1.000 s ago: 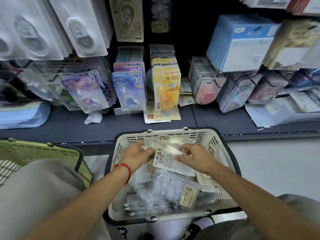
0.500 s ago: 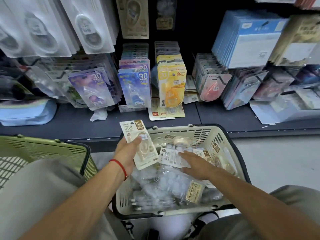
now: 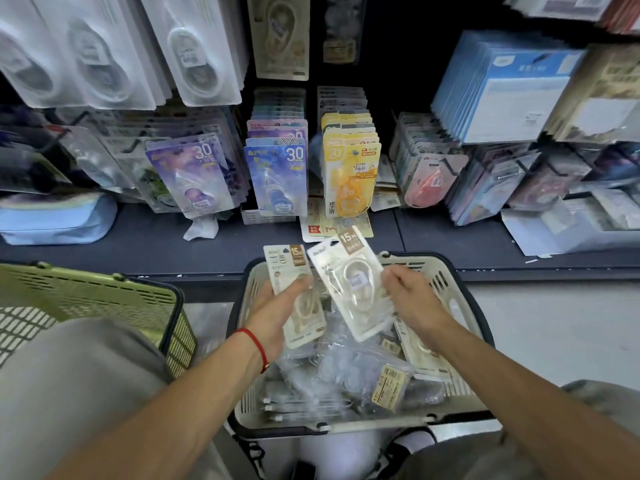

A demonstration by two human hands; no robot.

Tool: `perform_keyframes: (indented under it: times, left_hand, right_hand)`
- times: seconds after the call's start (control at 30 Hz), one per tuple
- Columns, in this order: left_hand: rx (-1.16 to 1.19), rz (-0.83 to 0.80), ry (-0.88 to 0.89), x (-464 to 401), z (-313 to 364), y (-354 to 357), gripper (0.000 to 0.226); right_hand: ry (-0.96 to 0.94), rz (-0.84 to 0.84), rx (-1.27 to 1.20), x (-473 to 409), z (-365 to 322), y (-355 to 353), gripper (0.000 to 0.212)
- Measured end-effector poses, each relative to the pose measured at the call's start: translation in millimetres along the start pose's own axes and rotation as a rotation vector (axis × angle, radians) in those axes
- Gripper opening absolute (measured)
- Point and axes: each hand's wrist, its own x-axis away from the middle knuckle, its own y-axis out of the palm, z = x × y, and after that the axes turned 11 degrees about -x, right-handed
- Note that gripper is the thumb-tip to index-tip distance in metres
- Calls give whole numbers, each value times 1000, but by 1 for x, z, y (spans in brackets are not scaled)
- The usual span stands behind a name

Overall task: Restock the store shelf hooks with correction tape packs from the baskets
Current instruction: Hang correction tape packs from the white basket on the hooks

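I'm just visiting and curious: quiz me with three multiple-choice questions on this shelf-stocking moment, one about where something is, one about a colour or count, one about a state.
1. Where is the green basket?
A. left of the white basket
B. on the shelf
C. right of the white basket

2. How many packs are in the hands?
A. none
B. two
C. five

3. What is the left hand doing?
A. hanging empty
B. pressing the shelf
C. holding a pack

Answers:
1 A, it stands at the picture's left.
2 B, the left pack and the right pack, held by the right hand.
3 C, its thumb lies over the left pack.
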Motion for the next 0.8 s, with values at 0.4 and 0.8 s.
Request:
perform_keyframes:
  times: [0.4,0.8]
  left_hand:
    - [-3,322,224,6,29,-62,49]
    - [2,436,148,25,24,-85,47]
  right_hand:
    - [-265,-229,733,-43,6,71,37]
    - [-258,-103,614,-68,-3,76,18]
